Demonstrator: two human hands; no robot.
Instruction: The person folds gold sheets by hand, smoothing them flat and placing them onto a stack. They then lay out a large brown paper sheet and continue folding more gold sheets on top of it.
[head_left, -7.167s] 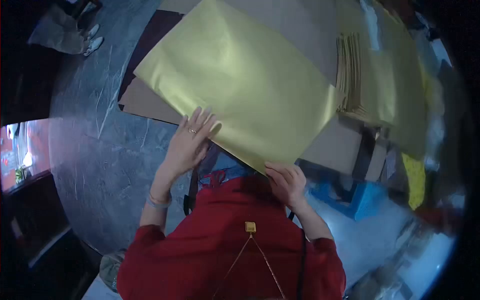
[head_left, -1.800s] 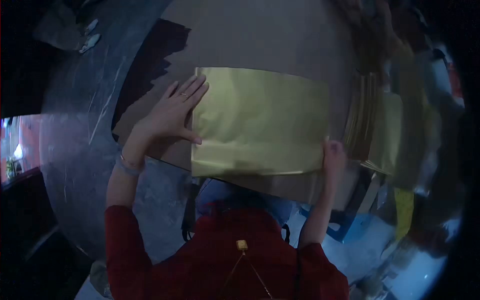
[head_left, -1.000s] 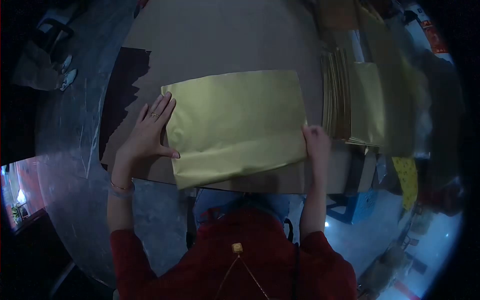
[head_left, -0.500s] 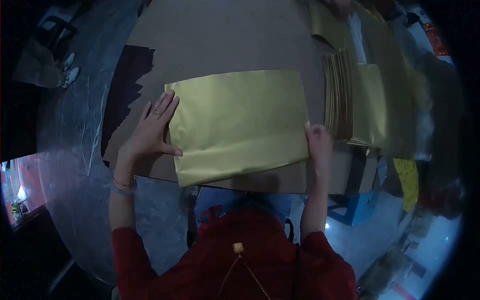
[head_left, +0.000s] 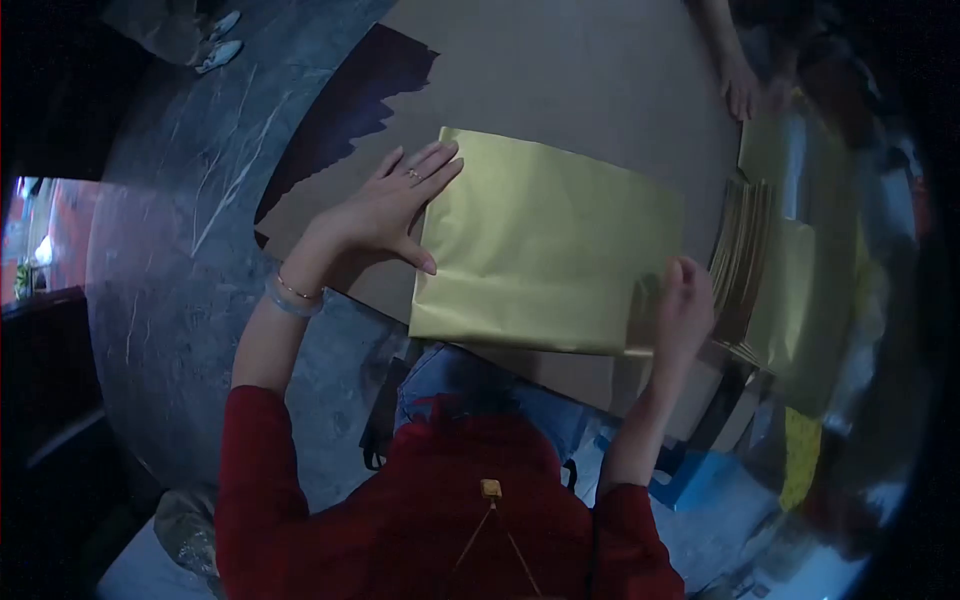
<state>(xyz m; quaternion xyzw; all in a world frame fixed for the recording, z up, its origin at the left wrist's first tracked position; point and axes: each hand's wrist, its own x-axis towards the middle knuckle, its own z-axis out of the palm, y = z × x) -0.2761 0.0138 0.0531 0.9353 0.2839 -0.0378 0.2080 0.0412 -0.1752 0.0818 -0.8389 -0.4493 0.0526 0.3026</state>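
Note:
A gold paper sheet or folded piece [head_left: 555, 245] lies on the brown table surface [head_left: 560, 70] in front of me. My left hand [head_left: 395, 205] rests on its left edge with the fingers spread; a ring and bracelets show on it. At the paper's right side my right hand [head_left: 688, 300] is curled, with fingertips drawn together near the edge. Whether it pinches anything is too unclear to tell. A stack of folded gold pieces [head_left: 745, 260] stands to the right of that hand.
Another person's hand [head_left: 740, 92] reaches in at the upper right, beside more gold sheets [head_left: 838, 270]. A dark torn-edged patch [head_left: 350, 110] covers the table's left edge. Below the table are a blue object [head_left: 695, 478] and a yellow piece [head_left: 800, 460].
The whole view has turned and shifted, so the table appears tilted. My right hand looks more raised off the paper's edge. The other person's hand now shows clearly.

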